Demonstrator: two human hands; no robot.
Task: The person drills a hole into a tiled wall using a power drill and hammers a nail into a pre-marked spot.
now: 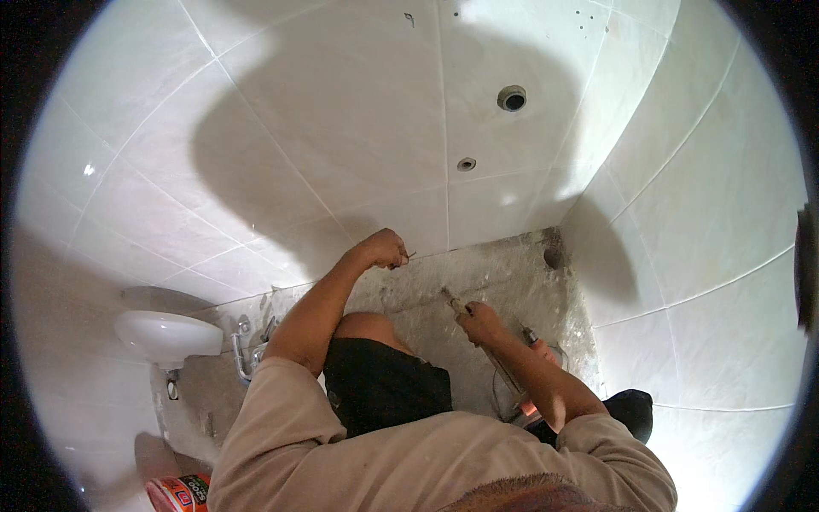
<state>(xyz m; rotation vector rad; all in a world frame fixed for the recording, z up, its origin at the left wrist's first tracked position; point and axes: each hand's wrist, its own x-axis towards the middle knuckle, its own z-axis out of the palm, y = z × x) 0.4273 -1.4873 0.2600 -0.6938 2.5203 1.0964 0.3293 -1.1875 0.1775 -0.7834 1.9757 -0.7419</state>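
Chisel-like tool [453, 300], 1 of them, sits in my right hand [480, 322]: fingers wrapped tight round the handle, tip sticking out up-left of the fist, just over the rough grey floor [512, 273]. Can't tell if the tip touches the floor. Left hand [384, 247] is curled shut too, pinching 1 small thin thing [409, 254] that pokes out to the right of the fist; too small to say what it is. That hand is right at the bottom edge of the white tiled wall [324, 128], up & left of the right hand, the two well apart.

W/ my bare knee [367, 328] between both arms, black shorts [384, 384] below it. 2 round holes in the wall above the left hand: bigger one [511, 98] higher, smaller one [466, 164] lower. 1 more hole [552, 256] low in the corner, right of the tool. 1 white basin [166, 334] far left of my left arm, 2 metal pipes [247, 350] near its right. Clear plastic container [529, 375] under my right forearm. 1 orange pack [179, 493] at bottom left
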